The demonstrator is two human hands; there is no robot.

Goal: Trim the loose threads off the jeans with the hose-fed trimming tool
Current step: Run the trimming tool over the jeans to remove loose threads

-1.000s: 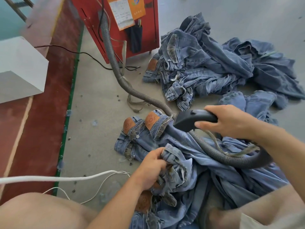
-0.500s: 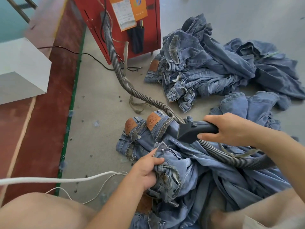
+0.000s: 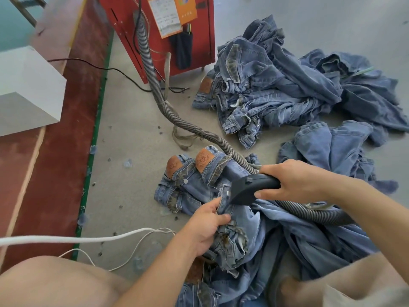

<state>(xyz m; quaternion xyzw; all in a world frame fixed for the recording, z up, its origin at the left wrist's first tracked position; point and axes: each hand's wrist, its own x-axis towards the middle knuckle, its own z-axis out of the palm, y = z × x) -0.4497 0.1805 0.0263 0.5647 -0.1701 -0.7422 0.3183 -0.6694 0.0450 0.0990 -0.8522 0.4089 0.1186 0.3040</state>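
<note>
Jeans (image 3: 239, 220) lie bunched on the floor (image 3: 132, 134) between the person's knees, on top of other pairs with tan waistband patches. The left hand (image 3: 205, 227) has a clenched grip on a raised fold of the denim near the waistband, thumb on top, holding its edge up. The right hand (image 3: 294, 185) is wrapped around the handle of the black trimming tool (image 3: 250, 189), whose ribbed grey hose (image 3: 155, 85) loops back behind the wrist and runs across the floor to the red machine (image 3: 159, 29). A second ago the tool head hung above the pile, well clear of the cloth; it has since come down and toward the left hand, and its wide mouth now sits right at the held edge, touching or just short of it, which I cannot tell. That suggests the approach is done and trimming on this fold is starting. Loose threads are too fine to see. A larger heap of jeans (image 3: 287, 85) lies beyond, near the machine.
</note>
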